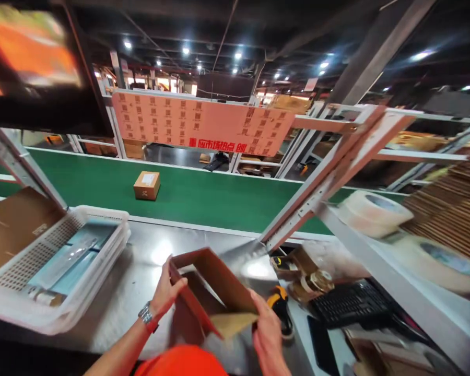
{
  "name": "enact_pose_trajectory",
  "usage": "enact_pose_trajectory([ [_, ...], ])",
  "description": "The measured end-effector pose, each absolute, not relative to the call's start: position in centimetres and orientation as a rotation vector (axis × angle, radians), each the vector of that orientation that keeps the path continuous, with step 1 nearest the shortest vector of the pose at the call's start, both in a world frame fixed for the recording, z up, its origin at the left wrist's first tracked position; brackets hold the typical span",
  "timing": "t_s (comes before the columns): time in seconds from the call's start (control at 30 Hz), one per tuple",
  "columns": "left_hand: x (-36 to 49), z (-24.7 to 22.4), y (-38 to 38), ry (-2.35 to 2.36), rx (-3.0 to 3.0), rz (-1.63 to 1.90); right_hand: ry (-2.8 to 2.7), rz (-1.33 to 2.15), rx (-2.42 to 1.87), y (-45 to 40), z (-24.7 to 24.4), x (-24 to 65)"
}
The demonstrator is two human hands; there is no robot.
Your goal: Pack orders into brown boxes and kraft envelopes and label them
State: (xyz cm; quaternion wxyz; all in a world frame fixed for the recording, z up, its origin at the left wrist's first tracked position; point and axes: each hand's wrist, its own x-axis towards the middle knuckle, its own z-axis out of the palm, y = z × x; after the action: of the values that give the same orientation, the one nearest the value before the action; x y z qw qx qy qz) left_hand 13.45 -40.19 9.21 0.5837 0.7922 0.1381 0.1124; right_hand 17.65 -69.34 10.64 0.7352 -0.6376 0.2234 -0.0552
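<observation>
An open brown cardboard box point(229, 282) is tilted over the metal table point(149, 261), its flaps partly spread. My left hand point(166, 292), with a metal watch on the wrist, grips its left side, the thumb over the edge. At the box's right side, my right hand point(267, 329) holds the wall near a lighter inner flap point(235, 322). To the left stands a white plastic basket point(115, 216) with blue flat packages point(72, 261) and a clear-wrapped item in it.
Behind the table, a small closed box point(147, 186) sits on a green conveyor point(211, 201). At right are an orange-black tool point(280, 305), a keyboard point(352, 303), a phone point(321, 344) and tape rolls point(376, 209) on a shelf. A slanted metal post point(317, 193) rises nearby.
</observation>
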Motion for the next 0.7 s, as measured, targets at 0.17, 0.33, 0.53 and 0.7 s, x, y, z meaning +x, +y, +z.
enact_pose_trajectory([
  [0.17,13.2,10.6,-40.2,0.129,1.960,0.335,0.333,0.078,-1.218,-65.0,13.0,18.5],
  [0.33,12.5,11.2,-35.3,0.272,2.048,0.192,0.208,0.209,-1.183,-66.0,11.9,20.3],
  [0.53,10.2,12.7,-32.3,-0.145,2.210,0.018,0.299,0.199,-1.449,-63.8,9.6,22.0],
  [0.7,11.3,13.8,-34.0,-0.431,2.374,-0.377,0.294,0.237,-1.540,-62.8,7.6,22.5],
])
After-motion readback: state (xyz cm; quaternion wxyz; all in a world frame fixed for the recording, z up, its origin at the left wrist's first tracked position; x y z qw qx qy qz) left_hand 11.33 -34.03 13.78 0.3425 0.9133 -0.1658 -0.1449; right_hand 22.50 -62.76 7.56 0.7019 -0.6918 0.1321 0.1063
